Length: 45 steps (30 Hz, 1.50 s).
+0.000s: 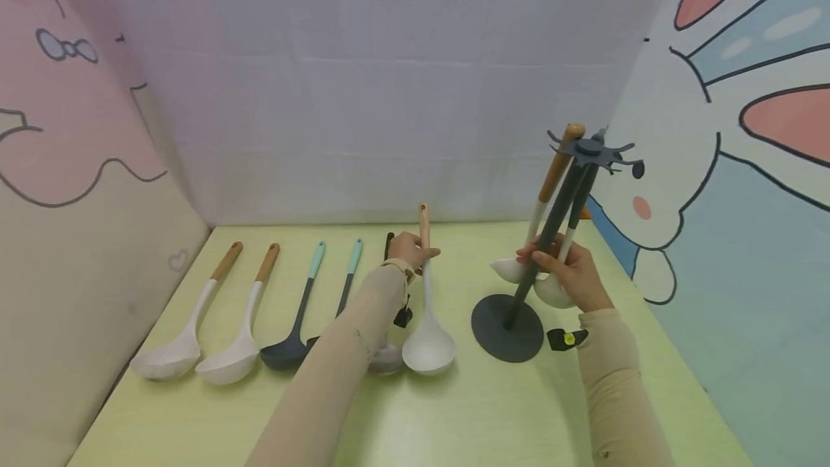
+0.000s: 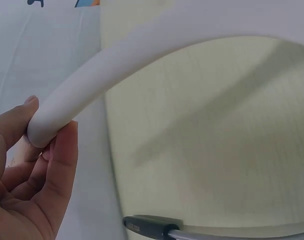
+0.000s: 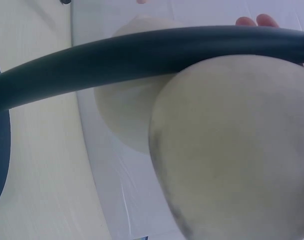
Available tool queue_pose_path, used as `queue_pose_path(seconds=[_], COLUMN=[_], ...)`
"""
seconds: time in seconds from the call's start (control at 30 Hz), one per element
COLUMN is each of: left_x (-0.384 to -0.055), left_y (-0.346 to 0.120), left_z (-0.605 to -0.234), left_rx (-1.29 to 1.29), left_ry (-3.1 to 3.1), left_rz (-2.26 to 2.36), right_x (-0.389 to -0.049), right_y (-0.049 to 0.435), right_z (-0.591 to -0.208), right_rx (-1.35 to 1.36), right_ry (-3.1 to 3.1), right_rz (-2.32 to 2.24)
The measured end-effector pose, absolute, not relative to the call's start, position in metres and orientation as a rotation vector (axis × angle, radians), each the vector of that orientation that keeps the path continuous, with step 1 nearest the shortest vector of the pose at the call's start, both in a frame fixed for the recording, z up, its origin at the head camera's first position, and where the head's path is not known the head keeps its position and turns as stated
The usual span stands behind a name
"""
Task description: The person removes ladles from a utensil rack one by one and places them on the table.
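Observation:
My left hand (image 1: 408, 249) pinches the shaft of a white ladle (image 1: 429, 348) with a wooden handle. In the left wrist view, thumb and fingers close on its white shaft (image 2: 117, 62). My right hand (image 1: 573, 276) grips the dark pole of a utensil stand (image 1: 551, 229), which slants rightward above its round base (image 1: 507, 330). Two ladles hang from the stand's hooked top: one wooden-handled ladle (image 1: 554, 175) and one dark-handled ladle (image 1: 554, 292) with a white bowl. The right wrist view shows a pale bowl (image 3: 236, 150) close by the pole (image 3: 117, 60).
Left of the held ladle lie two white ladles (image 1: 170, 359) with wooden handles, two dark ladles (image 1: 285, 353) with mint handles, and a black-handled ladle (image 1: 387, 359) with a metal bowl, partly behind my left arm. Walls (image 1: 389, 107) enclose the table's back and sides.

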<state>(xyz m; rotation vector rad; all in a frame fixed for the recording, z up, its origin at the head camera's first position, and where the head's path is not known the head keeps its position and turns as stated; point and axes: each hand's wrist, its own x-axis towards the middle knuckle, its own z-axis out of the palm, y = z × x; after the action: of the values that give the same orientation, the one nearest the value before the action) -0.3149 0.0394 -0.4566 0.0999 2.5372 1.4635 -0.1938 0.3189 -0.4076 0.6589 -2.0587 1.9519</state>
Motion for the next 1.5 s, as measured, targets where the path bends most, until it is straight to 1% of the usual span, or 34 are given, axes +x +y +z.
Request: queue_pose_path(seconds=[0.27, 0.67, 0.93, 1.27, 1.5], left_x=[-0.318, -0.313, -0.312, -0.312, -0.306], left_y=[0.04, 0.042, 0.047, 0.046, 0.046], left_z=[-0.473, -0.496, -0.5, -0.513, -0.515], left_rx=[0.034, 0.043, 0.133, 0.081, 0.065], left_ry=[2.613, 2.718, 2.712, 2.685, 2.633], left_rz=[1.285, 1.125, 1.114, 1.075, 1.192], right_x=[-0.194, -0.193, -0.194, -0.195, -0.196], right_y=[0.318, 0.318, 0.318, 0.318, 0.32], right_z=[-0.409, -0.411, -0.41, -0.412, -0.411], right_rx=[0.65, 0.639, 0.628, 0.611, 0.613], right_ry=[-2.059, -2.077, -2.074, -2.089, -2.091], right_rz=[1.955, 1.947, 1.939, 1.938, 1.922])
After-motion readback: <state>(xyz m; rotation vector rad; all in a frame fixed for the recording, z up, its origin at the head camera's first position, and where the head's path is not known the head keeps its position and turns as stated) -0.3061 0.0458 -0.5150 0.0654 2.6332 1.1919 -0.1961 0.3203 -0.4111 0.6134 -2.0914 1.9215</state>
